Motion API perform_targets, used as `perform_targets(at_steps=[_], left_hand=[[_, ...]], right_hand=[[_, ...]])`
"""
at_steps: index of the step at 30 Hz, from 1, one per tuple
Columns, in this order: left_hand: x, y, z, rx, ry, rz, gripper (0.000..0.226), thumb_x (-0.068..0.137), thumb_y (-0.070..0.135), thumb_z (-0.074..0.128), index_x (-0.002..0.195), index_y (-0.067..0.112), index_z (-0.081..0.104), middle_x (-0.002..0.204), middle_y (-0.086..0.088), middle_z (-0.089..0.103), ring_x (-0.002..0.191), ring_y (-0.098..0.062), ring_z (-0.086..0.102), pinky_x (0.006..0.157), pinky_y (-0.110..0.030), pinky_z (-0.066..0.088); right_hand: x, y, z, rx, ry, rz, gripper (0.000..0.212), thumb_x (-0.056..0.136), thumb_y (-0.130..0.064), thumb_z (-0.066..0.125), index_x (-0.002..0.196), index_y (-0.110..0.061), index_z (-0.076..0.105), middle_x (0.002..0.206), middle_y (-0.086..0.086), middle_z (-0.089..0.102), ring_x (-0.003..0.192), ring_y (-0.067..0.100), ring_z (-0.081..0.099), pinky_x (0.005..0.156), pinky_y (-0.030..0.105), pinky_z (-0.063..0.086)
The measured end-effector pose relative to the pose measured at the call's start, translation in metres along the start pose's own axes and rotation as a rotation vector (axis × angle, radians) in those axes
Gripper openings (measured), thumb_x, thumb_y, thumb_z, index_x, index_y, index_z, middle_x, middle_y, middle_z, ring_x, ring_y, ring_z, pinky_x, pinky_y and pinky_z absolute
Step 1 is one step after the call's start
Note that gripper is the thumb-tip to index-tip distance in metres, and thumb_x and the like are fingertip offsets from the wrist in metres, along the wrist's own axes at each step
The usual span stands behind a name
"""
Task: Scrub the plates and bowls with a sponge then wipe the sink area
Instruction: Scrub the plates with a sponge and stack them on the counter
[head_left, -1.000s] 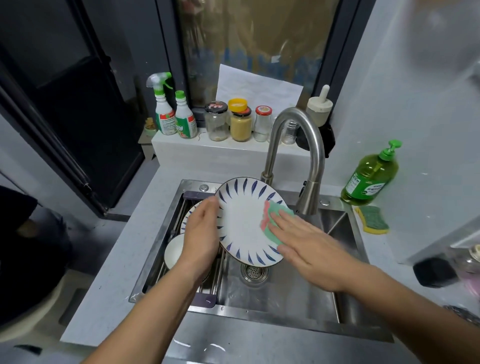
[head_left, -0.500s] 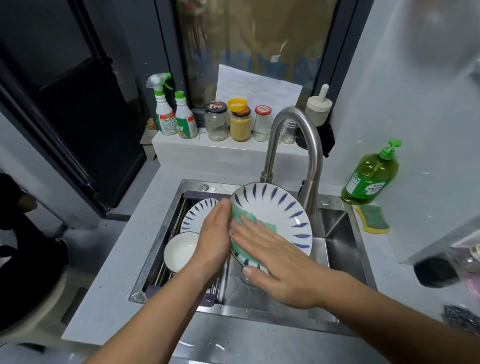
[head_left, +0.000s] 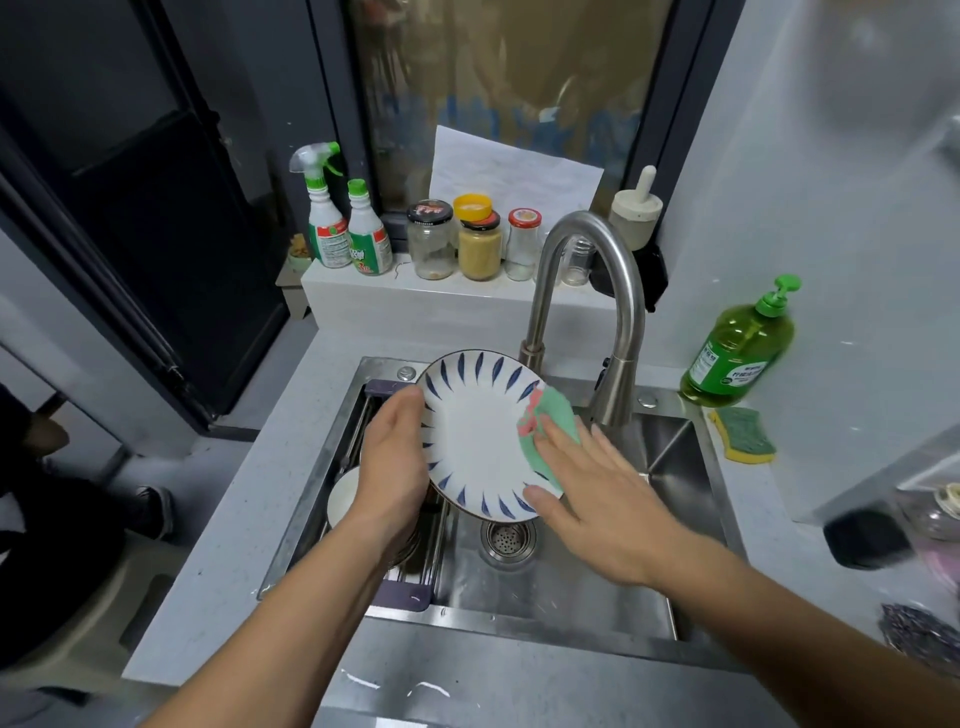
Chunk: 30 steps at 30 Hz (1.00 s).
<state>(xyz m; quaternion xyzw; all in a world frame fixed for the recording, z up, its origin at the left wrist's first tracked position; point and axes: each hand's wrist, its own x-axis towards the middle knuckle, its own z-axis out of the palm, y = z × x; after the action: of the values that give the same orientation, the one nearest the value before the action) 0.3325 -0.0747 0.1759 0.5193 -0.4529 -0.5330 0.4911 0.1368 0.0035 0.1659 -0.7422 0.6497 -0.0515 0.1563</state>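
I hold a white plate with blue leaf marks (head_left: 475, 436) tilted over the steel sink (head_left: 670, 457). My left hand (head_left: 392, 462) grips its left rim. My right hand (head_left: 602, 499) lies flat, pressing a green and pink sponge (head_left: 545, 426) against the plate's right side. A white bowl (head_left: 340, 499) sits on the rack at the sink's left, partly hidden by my left hand.
A curved steel tap (head_left: 608, 312) rises just behind the plate. A green soap bottle (head_left: 737, 348) and a yellow-green scourer (head_left: 743, 434) are on the counter at right. Spray bottles (head_left: 343, 223) and jars (head_left: 478, 244) line the back ledge. The drain (head_left: 509, 540) lies below the plate.
My right hand slid the sponge from the plate's left side back to its right side. The plate shifted left and turned to face me more.
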Motion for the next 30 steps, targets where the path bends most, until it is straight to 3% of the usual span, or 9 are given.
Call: perform_targets(at_steps=[3, 6, 9, 13, 19, 21, 26, 28, 30], left_hand=[[0.003, -0.003, 0.006, -0.010, 0.061, -0.042, 0.032, 0.107, 0.022, 0.038, 0.095, -0.002, 0.056, 0.089, -0.003, 0.058, 0.082, -0.014, 0.051, 0.077, -0.035, 0.043], [0.004, -0.008, 0.014, 0.016, 0.050, -0.124, 0.029, 0.103, 0.025, 0.036, 0.096, 0.008, 0.058, 0.094, -0.009, 0.061, 0.084, -0.019, 0.054, 0.077, -0.037, 0.044], [0.002, -0.005, 0.024, -0.001, -0.033, -0.214, 0.034, 0.100, 0.027, 0.035, 0.107, 0.011, 0.064, 0.104, -0.017, 0.070, 0.085, -0.031, 0.068, 0.069, -0.037, 0.053], [0.001, 0.004, 0.033, -0.041, -0.124, -0.400, 0.031, 0.105, 0.020, 0.033, 0.115, 0.015, 0.061, 0.094, -0.012, 0.074, 0.061, -0.018, 0.071, 0.045, -0.029, 0.054], [0.005, 0.018, 0.031, -0.112, -0.214, -0.723, 0.031, 0.107, 0.021, 0.035, 0.104, 0.000, 0.058, 0.074, -0.019, 0.073, 0.062, -0.031, 0.073, 0.047, -0.045, 0.061], [0.008, 0.018, 0.029, -0.098, -0.247, -0.754, 0.030, 0.107, 0.030, 0.041, 0.105, 0.004, 0.057, 0.085, -0.020, 0.071, 0.072, -0.034, 0.072, 0.055, -0.048, 0.063], [0.015, -0.001, 0.014, 0.432, -0.479, -0.491, 0.085, 0.080, 0.095, 0.031, 0.136, 0.036, 0.054, 0.141, -0.006, 0.055, 0.130, -0.029, 0.054, 0.108, -0.054, 0.045], [0.015, -0.008, 0.007, 0.430, -0.542, -0.286, 0.082, 0.074, 0.093, 0.051, 0.134, 0.037, 0.056, 0.139, 0.003, 0.060, 0.129, -0.019, 0.056, 0.105, -0.040, 0.045], [0.014, -0.016, 0.000, 0.323, -0.557, -0.171, 0.067, 0.073, 0.062, 0.083, 0.126, 0.028, 0.060, 0.121, 0.004, 0.071, 0.112, -0.017, 0.068, 0.091, -0.032, 0.056]], right_hand=[[-0.010, -0.015, 0.014, 0.230, 0.085, -0.071, 0.074, 0.091, -0.068, 0.019, 0.157, -0.035, 0.020, 0.161, -0.023, 0.009, 0.151, 0.003, -0.017, 0.126, 0.034, -0.004], [-0.013, -0.029, 0.025, 0.418, 0.197, -0.138, 0.056, 0.089, -0.059, 0.045, 0.142, -0.043, 0.046, 0.148, -0.028, 0.039, 0.145, -0.011, 0.017, 0.125, 0.027, 0.002], [-0.007, -0.029, 0.023, 0.637, 0.325, -0.040, 0.040, 0.083, -0.046, 0.065, 0.120, -0.031, 0.068, 0.120, -0.016, 0.066, 0.120, 0.002, 0.056, 0.111, 0.038, 0.039], [-0.005, -0.024, 0.009, 0.745, 0.323, 0.027, 0.031, 0.082, -0.028, 0.073, 0.112, -0.024, 0.073, 0.109, -0.012, 0.072, 0.106, 0.007, 0.066, 0.098, 0.036, 0.051], [-0.004, -0.020, -0.007, 0.750, 0.407, 0.081, 0.026, 0.084, -0.019, 0.078, 0.105, -0.034, 0.075, 0.097, -0.018, 0.075, 0.088, 0.007, 0.069, 0.082, 0.033, 0.055], [-0.002, -0.019, -0.011, 0.828, 0.418, 0.100, 0.027, 0.084, -0.012, 0.079, 0.102, -0.032, 0.077, 0.096, -0.016, 0.076, 0.089, 0.005, 0.069, 0.081, 0.025, 0.054], [-0.002, -0.010, -0.027, 1.055, 0.459, 0.178, 0.031, 0.081, -0.002, 0.078, 0.099, -0.028, 0.077, 0.100, -0.012, 0.077, 0.091, 0.005, 0.071, 0.080, 0.020, 0.055], [-0.001, -0.003, -0.034, 1.173, 0.450, 0.226, 0.030, 0.082, -0.003, 0.077, 0.101, -0.026, 0.077, 0.104, -0.008, 0.077, 0.097, 0.014, 0.073, 0.081, 0.029, 0.059], [0.000, 0.001, -0.038, 1.285, 0.423, 0.258, 0.028, 0.083, -0.003, 0.075, 0.106, -0.020, 0.077, 0.109, -0.004, 0.077, 0.100, 0.019, 0.073, 0.087, 0.036, 0.059]])
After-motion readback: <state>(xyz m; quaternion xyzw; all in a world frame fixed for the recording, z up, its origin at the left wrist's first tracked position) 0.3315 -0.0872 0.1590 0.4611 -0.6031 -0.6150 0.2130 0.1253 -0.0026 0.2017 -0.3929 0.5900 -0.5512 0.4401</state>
